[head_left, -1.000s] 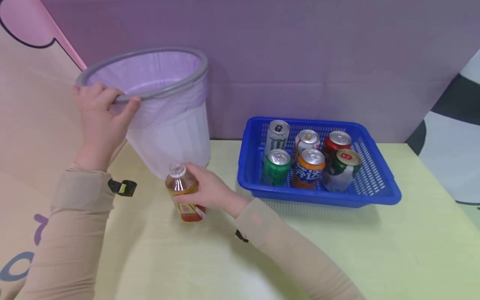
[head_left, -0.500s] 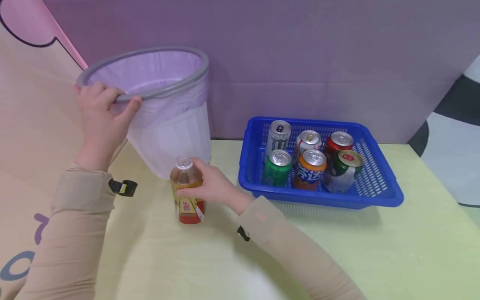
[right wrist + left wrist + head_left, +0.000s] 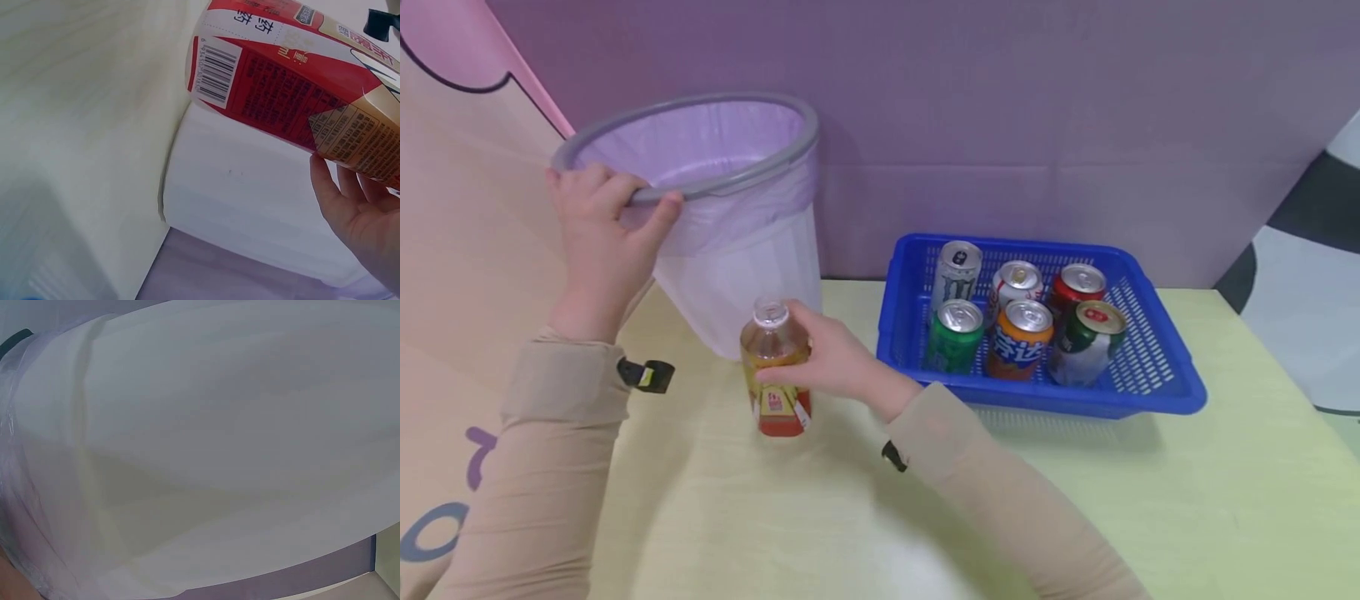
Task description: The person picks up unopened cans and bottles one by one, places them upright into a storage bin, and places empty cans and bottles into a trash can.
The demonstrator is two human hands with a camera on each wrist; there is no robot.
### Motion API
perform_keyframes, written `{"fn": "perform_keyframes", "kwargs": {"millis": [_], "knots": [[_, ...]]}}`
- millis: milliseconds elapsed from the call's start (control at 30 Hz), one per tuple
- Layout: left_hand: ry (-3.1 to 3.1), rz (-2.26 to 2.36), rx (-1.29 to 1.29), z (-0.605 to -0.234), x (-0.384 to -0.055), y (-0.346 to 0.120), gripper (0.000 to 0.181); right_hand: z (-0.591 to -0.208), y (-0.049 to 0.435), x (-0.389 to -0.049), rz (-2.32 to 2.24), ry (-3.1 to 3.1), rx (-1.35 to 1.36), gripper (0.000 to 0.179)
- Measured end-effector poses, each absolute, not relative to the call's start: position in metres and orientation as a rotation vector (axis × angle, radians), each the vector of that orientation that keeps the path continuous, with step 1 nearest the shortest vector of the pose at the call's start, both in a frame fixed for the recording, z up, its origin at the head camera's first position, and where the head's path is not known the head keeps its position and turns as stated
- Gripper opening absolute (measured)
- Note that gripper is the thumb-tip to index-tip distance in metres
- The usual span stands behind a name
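Note:
In the head view my left hand [image 3: 602, 233] grips the near left part of the grey rim of a white trash bin [image 3: 745, 258], which has a pale purple liner folded over its edge. My right hand [image 3: 831, 354] holds a clear plastic drink bottle [image 3: 778, 367] with reddish-brown contents and a yellow and red label, roughly upright in front of the bin. In the right wrist view the label's red side with a barcode shows on the bottle [image 3: 281, 87], and the right fingers [image 3: 325, 187] lie against it. The bin's pale wall [image 3: 237, 437] fills the left wrist view.
A blue perforated basket [image 3: 1157, 392] stands right of the bin, with several drink cans upright in it, among them an orange can [image 3: 1018, 342] and a green can [image 3: 953, 337]. A purple-grey backdrop [image 3: 1000, 117] rises behind the pale yellow tabletop [image 3: 737, 517].
The bottle has gone from tilted to nearly upright, shifted slightly right, then risen a little in the right hand. The left hand and bin have stayed in place.

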State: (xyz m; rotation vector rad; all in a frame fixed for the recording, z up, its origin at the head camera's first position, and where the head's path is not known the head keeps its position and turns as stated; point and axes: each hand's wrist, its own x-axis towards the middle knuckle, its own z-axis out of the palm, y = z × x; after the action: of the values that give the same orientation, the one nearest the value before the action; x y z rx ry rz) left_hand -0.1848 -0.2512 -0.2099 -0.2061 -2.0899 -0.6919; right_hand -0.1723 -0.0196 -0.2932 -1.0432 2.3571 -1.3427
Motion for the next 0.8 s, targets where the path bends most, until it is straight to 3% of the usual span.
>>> {"fn": "perform_keyframes", "kwargs": {"millis": [567,800], "knots": [[-2.081,-0.683,-0.212,-0.21,-0.185,-0.25,0.031,-0.243,0.003,-0.184,-1.435,2.348,-0.94,0.062],[-2.087,-0.695,-0.196,-0.209,-0.184,-0.249,0.031,-0.208,0.013,-0.192,-1.466,2.422,-0.884,0.073]]}}
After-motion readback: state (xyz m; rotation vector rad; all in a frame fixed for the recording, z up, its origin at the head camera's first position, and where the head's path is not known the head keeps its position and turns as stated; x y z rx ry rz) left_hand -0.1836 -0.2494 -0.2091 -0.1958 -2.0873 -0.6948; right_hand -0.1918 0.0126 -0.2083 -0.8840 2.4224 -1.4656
